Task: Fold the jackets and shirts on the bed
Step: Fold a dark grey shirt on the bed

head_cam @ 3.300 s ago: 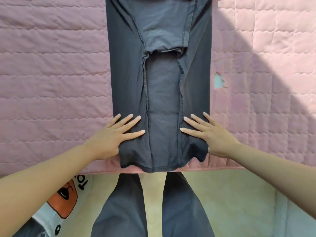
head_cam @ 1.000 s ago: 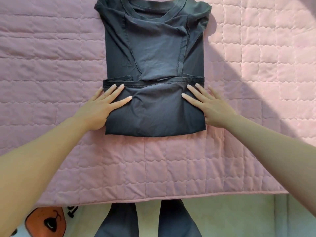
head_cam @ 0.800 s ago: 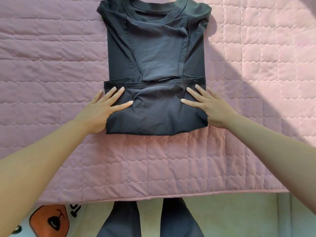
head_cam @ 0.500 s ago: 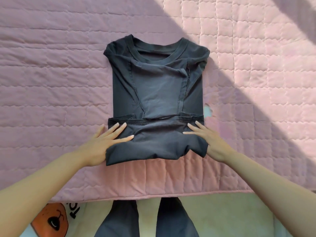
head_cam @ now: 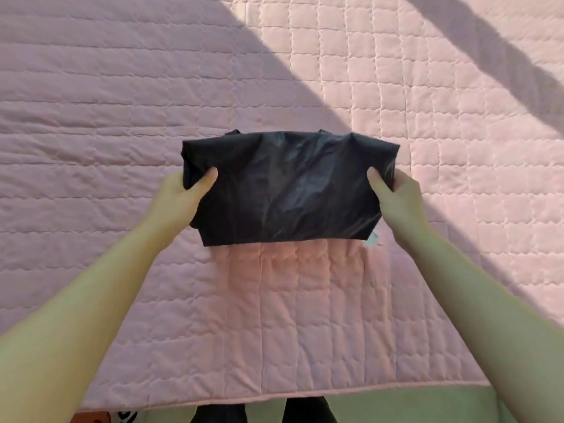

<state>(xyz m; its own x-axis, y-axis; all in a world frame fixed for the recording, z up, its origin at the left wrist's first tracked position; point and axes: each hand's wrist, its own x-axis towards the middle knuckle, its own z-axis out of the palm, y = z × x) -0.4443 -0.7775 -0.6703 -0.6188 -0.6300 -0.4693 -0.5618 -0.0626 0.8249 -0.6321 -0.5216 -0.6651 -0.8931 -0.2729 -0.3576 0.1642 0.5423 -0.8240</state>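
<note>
The folded dark shirt (head_cam: 287, 190) hangs between both hands, long axis left to right. The left hand (head_cam: 180, 196) and right hand (head_cam: 399, 199) each pinch one end — thumbs on top, other fingers hidden — above the pink bed (head_cam: 122, 102), equally near.

A home bedroom — a bed (head_cam: 305, 331) spread with a pink quilted cover (head_cam: 122, 117), pale green floor (head_cam: 381, 406) beside it.

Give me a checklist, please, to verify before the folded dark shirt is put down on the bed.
1. Left hand grips the shirt at its left side: ok.
2. Right hand grips its right side: ok.
3. Near edge of the fold is straight: ok.
4. Far edge is tidy: not ok, two small bits poke out.
5. Bare quilt lies near for setting down: ok.
6. Underside layers are aligned: cannot tell, hidden.
</note>
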